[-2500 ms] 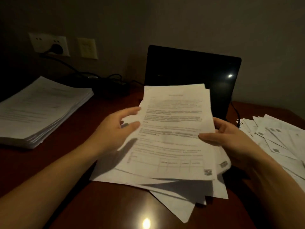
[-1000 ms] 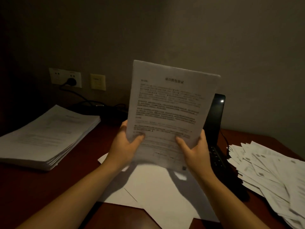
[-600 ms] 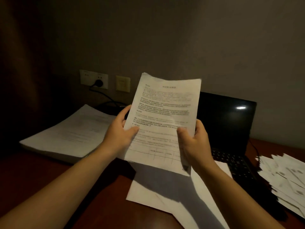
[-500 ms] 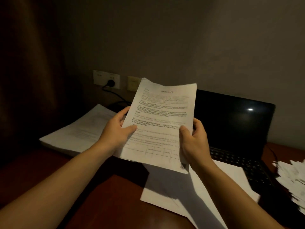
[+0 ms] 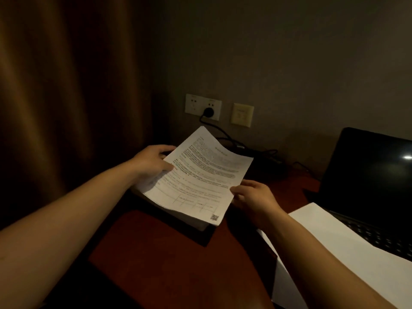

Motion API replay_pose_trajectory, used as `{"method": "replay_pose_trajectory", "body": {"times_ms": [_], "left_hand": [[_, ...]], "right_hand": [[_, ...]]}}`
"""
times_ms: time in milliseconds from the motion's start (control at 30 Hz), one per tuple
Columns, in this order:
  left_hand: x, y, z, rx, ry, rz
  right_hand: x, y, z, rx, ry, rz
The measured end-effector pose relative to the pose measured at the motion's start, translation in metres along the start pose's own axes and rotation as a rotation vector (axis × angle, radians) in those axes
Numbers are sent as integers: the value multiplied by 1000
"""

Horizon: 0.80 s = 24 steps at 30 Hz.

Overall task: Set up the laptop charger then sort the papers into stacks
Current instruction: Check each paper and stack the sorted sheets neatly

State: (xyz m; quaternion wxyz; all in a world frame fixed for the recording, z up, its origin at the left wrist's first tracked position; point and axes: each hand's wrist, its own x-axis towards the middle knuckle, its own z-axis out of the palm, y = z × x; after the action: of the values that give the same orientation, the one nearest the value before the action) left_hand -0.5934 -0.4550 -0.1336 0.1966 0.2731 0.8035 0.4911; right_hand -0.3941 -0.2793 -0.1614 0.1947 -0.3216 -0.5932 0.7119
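A printed sheet [image 5: 200, 175] with text and a small table lies over the thick paper stack [image 5: 196, 224] at the desk's left. My left hand [image 5: 151, 162] pinches its left edge, thumb on top. My right hand [image 5: 252, 197] holds its right edge with curled fingers. The sheet's far end curves up a little. A black charger plug [image 5: 208, 112] sits in the white wall socket [image 5: 202, 107], and its cable [image 5: 231, 141] runs along the desk toward the open laptop [image 5: 367, 175] at the right.
Loose white sheets [image 5: 334, 253] lie at the right, partly over the laptop keyboard [image 5: 379, 235]. A beige wall plate [image 5: 242, 115] is beside the socket. A brown curtain [image 5: 66, 85] hangs at the left. The red-brown desk [image 5: 167, 253] shows in front.
Both hands carried the sheet left and lowered it from upright in front of me to nearly flat on the left stack. The view swung left; the pile at the right left the frame.
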Motion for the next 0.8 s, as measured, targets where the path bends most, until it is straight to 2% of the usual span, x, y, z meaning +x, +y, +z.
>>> {"method": "replay_pose_trajectory", "body": {"times_ms": [67,233,333,433,600,800], "left_hand": [[8,-7,-7,100,4,18],[22,-27,-5,336,44,59],[25,-35,1,419,64,68],[30,-39,4,448,60,28],[29,-35,11,470,68,-18],[8,-16,24,666,95,89]], "right_hand": [[7,3,9,-115,26,-17],[25,20,15,-604,97,-167],[27,25,22,-954,105,-242],[25,25,31,-1190,85,-289],[18,21,37,-1374,10,-227],[0,12,14,-1427,92,-257]]}}
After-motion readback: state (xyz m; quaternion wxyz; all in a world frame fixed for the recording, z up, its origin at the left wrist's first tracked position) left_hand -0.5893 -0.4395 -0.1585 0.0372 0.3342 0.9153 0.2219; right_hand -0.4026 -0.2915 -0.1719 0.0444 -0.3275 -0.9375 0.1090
